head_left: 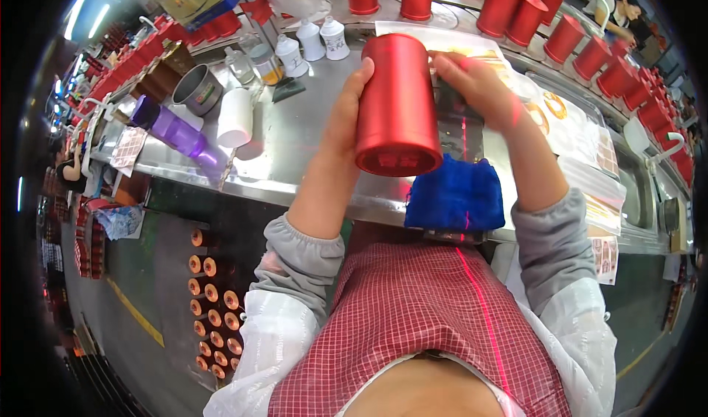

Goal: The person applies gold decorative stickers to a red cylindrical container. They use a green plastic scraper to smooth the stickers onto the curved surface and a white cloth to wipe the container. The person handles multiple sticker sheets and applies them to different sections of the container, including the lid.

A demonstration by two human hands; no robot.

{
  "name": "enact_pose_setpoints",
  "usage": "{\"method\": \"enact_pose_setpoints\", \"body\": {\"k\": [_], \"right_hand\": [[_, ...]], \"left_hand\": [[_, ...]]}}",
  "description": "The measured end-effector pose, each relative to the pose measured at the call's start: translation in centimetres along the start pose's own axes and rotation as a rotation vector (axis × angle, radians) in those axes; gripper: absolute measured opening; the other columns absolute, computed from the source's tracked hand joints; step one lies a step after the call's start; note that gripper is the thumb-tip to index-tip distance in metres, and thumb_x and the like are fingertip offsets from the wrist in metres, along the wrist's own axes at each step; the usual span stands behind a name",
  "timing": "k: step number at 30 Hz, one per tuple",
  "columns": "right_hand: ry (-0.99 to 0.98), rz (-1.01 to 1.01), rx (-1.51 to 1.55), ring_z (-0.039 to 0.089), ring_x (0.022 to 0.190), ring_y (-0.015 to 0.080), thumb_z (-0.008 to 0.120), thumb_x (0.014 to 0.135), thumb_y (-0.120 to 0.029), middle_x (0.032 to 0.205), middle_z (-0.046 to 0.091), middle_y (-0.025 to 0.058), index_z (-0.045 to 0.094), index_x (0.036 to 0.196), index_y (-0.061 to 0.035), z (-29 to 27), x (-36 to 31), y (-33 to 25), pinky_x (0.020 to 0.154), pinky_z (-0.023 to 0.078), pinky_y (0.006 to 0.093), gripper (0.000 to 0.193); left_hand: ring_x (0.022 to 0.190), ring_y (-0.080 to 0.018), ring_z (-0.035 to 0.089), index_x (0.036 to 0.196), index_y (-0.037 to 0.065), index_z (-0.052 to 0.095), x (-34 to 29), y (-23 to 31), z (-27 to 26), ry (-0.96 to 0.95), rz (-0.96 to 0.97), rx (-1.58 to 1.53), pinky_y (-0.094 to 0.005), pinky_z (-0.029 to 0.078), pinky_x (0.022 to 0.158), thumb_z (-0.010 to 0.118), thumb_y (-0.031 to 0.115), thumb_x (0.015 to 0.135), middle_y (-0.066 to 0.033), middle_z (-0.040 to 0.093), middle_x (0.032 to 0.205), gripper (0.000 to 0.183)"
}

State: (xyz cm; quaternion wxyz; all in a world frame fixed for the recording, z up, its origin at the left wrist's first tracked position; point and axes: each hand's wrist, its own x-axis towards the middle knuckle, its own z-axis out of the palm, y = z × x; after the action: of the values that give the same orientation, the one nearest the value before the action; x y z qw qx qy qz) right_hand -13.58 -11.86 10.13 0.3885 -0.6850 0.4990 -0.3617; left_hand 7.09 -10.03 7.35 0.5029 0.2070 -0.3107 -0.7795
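A shiny red metal cylindrical canister (pixel 398 103) is held up over the steel worktable (pixel 284 148), tilted so its recessed bottom end faces me. My left hand (pixel 349 107) grips it along its left side, thumb near the far end and the other fingers hidden behind it. At its upper right side, my right hand (pixel 476 85) has bent fingers against the canister; the contact is partly hidden. Below the canister, a folded dark blue cloth (pixel 455 197) lies at the table's near edge.
Red canisters (pixel 501 10) line a curved conveyor behind the table. To the left stand white bottles (pixel 311 39), a grey pot (pixel 198 90), a white roll (pixel 236 118) and a purple bottle (pixel 169 127). Sheets with decals (pixel 564 115) lie right, near a sink (pixel 638 188).
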Motion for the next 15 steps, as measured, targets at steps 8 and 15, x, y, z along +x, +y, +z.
{"method": "enact_pose_setpoints", "body": {"k": [8, 15], "right_hand": [[-0.154, 0.084, 0.227, 0.049, 0.077, 0.0031, 0.047, 0.099, -0.045, 0.103, 0.060, -0.0022, 0.051, 0.136, -0.0079, 2.0, -2.6, 0.2, 0.056, 0.040, 0.0191, 0.053], [-0.131, -0.390, -0.037, 0.057, 0.110, 0.0288, 0.056, 0.093, -0.044, 0.118, 0.057, 0.0200, 0.048, 0.132, 0.0036, 3.9, -3.2, 2.3, 0.087, 0.047, 0.0365, 0.062]], "left_hand": [[0.089, -0.0269, 0.068, 0.128, -0.003, 0.045, -1.5, -1.1, 0.1, 0.091, 0.011, -0.005, -0.0393, 0.059, 0.076, 0.053, 0.047, 0.093, -0.0195, 0.062, 0.111, 0.062], [0.111, -0.0332, 0.054, 0.140, -0.007, 0.024, -2.5, -3.1, -0.2, 0.332, 0.674, 0.789, -0.0390, 0.044, 0.096, 0.069, 0.036, 0.086, -0.0248, 0.048, 0.127, 0.082]]}}
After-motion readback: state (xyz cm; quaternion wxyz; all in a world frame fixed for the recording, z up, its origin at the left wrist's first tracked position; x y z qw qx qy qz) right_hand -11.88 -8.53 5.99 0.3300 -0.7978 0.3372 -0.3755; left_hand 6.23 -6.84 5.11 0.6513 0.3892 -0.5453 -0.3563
